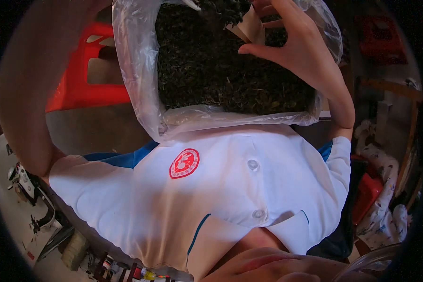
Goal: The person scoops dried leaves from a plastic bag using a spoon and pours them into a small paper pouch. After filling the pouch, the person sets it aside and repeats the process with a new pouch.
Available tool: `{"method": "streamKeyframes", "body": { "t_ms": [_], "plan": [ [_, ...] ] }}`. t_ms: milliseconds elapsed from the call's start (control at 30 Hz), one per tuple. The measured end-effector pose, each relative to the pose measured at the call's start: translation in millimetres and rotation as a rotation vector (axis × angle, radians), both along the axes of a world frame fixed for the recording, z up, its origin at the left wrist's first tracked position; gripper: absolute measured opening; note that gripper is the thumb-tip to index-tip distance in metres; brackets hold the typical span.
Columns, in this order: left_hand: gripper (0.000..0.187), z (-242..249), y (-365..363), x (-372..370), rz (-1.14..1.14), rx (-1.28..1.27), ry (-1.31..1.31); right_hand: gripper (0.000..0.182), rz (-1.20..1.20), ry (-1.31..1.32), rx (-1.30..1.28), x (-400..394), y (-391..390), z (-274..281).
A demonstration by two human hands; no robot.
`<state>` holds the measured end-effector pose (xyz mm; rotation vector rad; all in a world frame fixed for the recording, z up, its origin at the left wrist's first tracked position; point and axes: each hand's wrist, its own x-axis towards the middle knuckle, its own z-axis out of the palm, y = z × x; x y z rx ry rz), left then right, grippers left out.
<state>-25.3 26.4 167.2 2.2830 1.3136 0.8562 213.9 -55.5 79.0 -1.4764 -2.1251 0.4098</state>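
Overhead, the right hand (pixel 298 44) pinches a tan paper packet (pixel 249 28) at upper centre, its long axis running diagonally into dark tea leaves (pixel 211 70); the left hand's grip cannot be told.

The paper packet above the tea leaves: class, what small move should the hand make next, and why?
Probably lower the paper packet into the dark loose leaves to scoop. The right hand pinches it at the heap's surface inside the plastic-lined box, and it looks unfilled. The left hand is out of view.

right hand (pixel 296 42), pinching grip
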Motion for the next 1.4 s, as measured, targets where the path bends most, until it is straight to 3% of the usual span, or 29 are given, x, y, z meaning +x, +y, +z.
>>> {"method": "streamKeyframes", "body": {
  "t_ms": [167, 267, 367, 600, 633, 733, 767, 800, 867, 1000, 1133, 1233, 1400],
  "plan": [
    [0.022, 1.0, 0.2, -10.0, 0.055, 0.067, -0.048, 0.064, -0.014, -0.001, 0.000, 8.4, 5.6, -12.2],
    [0.025, 0.0, 0.0, -17.8, 0.104, 0.107, -0.080, 0.065, -0.005, 0.116, -0.072, 6.4, 1.0, 0.5],
    [0.028, -0.4, -0.8, -26.5, 0.161, 0.151, -0.112, 0.066, 0.073, 0.255, -0.029, 15.0, 4.7, -23.7],
    [0.036, -3.8, 4.7, -49.6, 0.304, 0.209, -0.140, 0.064, 0.124, 0.319, -0.095, 17.6, 9.0, -25.9],
    [0.033, -7.1, 24.8, -82.7, 0.286, 0.077, -0.245, 0.064, 0.138, 0.332, -0.120, 18.0, 11.4, -26.8],
    [0.031, -8.0, 5.3, -65.1, 0.135, 0.119, -0.154, 0.065, 0.167, 0.403, -0.180, 18.3, 12.8, -28.7],
    [0.017, -10.4, 0.2, -53.9, 0.116, 0.153, -0.211, 0.066, 0.179, 0.426, -0.194, 18.3, 14.0, -28.5],
    [0.008, -12.9, -4.7, -42.7, 0.096, 0.187, -0.266, 0.068, 0.189, 0.353, -0.059, 17.2, 13.3, -31.4],
    [0.009, -13.5, -2.0, -46.4, 0.036, 0.148, -0.263, 0.071, 0.197, 0.185, 0.226, 14.6, 14.2, -36.7],
    [0.012, -16.8, 1.1, -43.9, 0.071, 0.060, -0.287, 0.069, 0.165, 0.178, 0.188, 13.7, 13.1, -38.9],
    [0.015, -20.6, -4.4, -37.7, 0.056, 0.092, -0.287, 0.079, 0.072, 0.139, -0.068, 11.0, 0.5, -25.6],
    [0.016, -26.9, -9.3, -38.9, 0.030, 0.054, -0.287, 0.075, 0.114, 0.125, 0.015, 14.1, -0.1, -29.8],
    [0.016, -44.4, -18.9, -36.9, 0.116, -0.019, -0.366, 0.071, 0.185, 0.323, 0.425, 29.4, 2.5, -29.7]
  ]
}}
